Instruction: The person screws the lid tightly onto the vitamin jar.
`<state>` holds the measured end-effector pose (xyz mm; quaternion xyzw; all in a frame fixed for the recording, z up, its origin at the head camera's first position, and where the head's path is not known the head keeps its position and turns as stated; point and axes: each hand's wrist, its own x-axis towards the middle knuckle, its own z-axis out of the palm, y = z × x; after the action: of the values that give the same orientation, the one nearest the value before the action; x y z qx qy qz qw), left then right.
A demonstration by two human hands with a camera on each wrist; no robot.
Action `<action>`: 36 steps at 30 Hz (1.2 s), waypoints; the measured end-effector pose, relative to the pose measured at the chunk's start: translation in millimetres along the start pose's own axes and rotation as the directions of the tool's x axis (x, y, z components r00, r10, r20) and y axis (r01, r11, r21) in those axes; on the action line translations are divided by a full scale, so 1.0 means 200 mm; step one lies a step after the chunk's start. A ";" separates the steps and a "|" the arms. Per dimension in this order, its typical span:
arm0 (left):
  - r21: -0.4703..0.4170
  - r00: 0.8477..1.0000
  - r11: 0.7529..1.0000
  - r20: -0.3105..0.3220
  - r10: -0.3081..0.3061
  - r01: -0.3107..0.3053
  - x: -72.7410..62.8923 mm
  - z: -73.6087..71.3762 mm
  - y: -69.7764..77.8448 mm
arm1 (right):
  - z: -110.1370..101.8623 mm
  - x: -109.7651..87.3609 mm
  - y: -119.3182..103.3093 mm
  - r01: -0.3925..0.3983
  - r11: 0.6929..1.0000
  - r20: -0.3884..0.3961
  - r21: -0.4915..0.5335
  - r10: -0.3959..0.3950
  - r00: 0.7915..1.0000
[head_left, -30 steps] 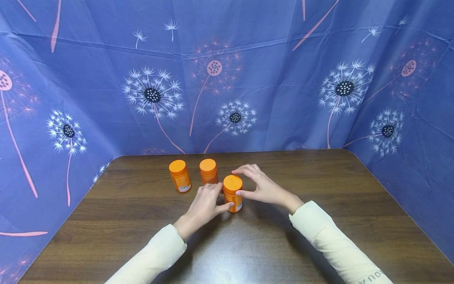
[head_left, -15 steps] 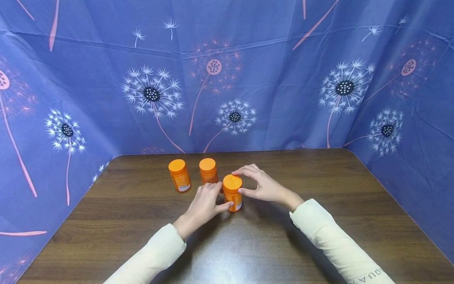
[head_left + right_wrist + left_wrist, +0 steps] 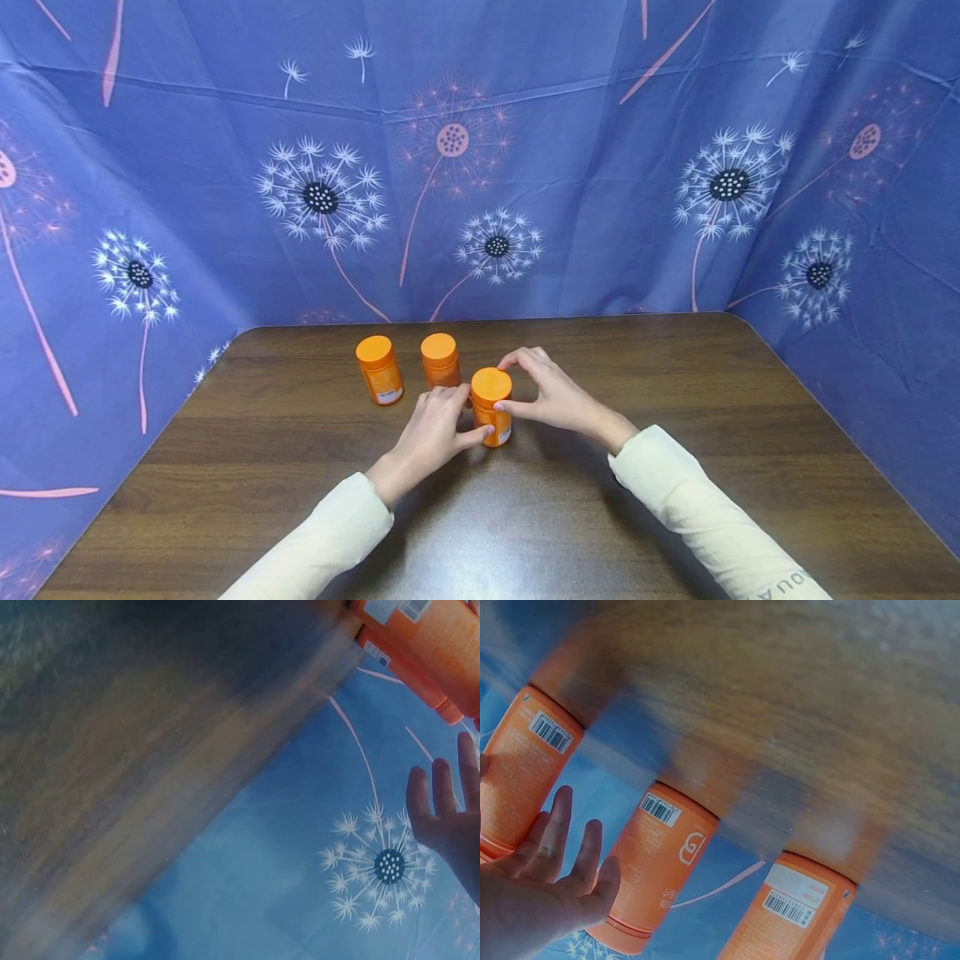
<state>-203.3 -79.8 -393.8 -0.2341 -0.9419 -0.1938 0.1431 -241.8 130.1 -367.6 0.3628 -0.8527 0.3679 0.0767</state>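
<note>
I watch the left hand [image 3: 429, 427] grip the body of the nearest capped orange bottle [image 3: 492, 425], thumb in front and fingers at its side. The right hand [image 3: 558, 402] pinches that bottle's orange cap [image 3: 491, 384] between thumb and forefinger. The bottle stands upright on the dark wood-grain table [image 3: 525, 517]. Just behind the left hand I see the middle orange bottle [image 3: 440, 367]; the far-left orange bottle [image 3: 380, 372] stands farther left, apart from it, both capped.
</note>
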 end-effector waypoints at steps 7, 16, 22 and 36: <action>0.009 1.000 1.000 -0.009 0.003 -0.003 0.00 0.00 0.00 | 0.03 0.00 -0.01 -0.050 0.999 -0.034 0.009 0.050 0.998; 0.006 1.000 1.000 -0.014 0.010 -0.010 0.00 0.00 0.00 | 0.01 0.00 -0.01 -0.037 0.999 -0.014 0.011 0.037 0.999; 0.006 1.000 1.000 -0.016 0.015 -0.015 0.00 0.01 -0.01 | -0.03 0.01 0.02 0.028 0.999 0.063 0.036 -0.030 0.998; -0.003 0.999 1.000 -0.026 0.020 -0.020 0.00 0.01 -0.01 | -0.05 0.01 0.03 0.152 0.987 0.120 0.043 -0.156 0.980</action>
<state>-204.5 -80.7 -396.6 -0.2413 -0.9373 -0.1968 0.1567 -248.8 137.5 -362.5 0.4510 -0.8189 0.3520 0.0464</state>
